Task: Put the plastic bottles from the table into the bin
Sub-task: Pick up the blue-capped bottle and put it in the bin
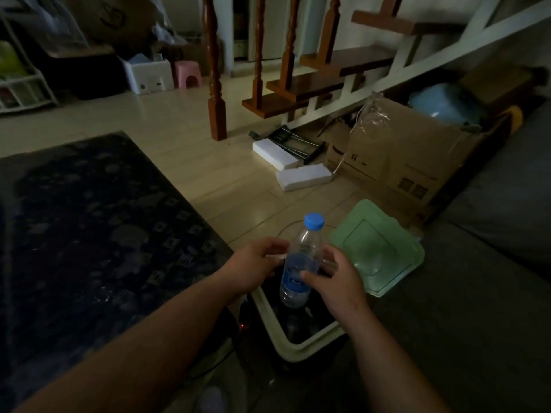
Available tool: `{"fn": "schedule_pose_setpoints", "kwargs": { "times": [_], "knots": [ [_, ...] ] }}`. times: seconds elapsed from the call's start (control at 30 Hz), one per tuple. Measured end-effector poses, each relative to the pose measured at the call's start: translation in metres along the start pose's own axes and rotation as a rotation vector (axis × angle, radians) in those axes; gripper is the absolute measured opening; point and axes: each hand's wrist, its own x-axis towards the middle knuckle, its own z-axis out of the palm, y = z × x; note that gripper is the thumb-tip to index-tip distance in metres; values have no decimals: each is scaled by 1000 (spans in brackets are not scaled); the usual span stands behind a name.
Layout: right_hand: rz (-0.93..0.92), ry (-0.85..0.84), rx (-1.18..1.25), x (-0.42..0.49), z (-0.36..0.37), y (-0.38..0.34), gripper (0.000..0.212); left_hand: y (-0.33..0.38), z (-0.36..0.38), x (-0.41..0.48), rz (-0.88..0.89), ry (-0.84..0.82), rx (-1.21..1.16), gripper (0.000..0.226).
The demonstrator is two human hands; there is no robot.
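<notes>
A clear plastic bottle (299, 263) with a blue cap and blue label stands nearly upright over the open bin (268, 326), its base just inside the rim. My right hand (334, 278) grips the bottle's right side around the label. To the bottle's left, my left hand (256, 263) has its fingers curled near the upper body; whether they touch it is unclear. The bin has a pale rim and a dark inside, where another bottle shows dimly. No bottles are visible on the dark patterned table (89, 234) at the left.
The bin's green lid (375, 248) leans against the grey sofa (477, 278) at the right. Cardboard boxes (402, 156), white foam blocks (301, 174) and a wooden staircase (313, 79) lie beyond on the tiled floor. A pink stool (187, 74) stands far back.
</notes>
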Motion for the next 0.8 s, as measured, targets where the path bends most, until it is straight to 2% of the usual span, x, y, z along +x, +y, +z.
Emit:
{"fn": "schedule_pose_setpoints", "kwargs": {
  "times": [0.13, 0.4, 0.53, 0.63, 0.8],
  "knots": [
    [49, 19, -9, 6, -11, 19, 68, -3, 20, 12, -21, -71, 16, 37],
    [138, -8, -3, 8, -10, 43, 66, -20, 28, 15, -83, -97, 77, 34],
    [216, 10, -63, 5, -18, 42, 77, -18, 28, 12, -88, -71, 165, 55],
    [230, 51, -110, 3, -24, 39, 76, -12, 23, 7, -80, -29, 174, 56],
    [187, 35, -130, -2, -17, 21, 56, -10, 11, -6, -49, -5, 210, 51]
  ]
}}
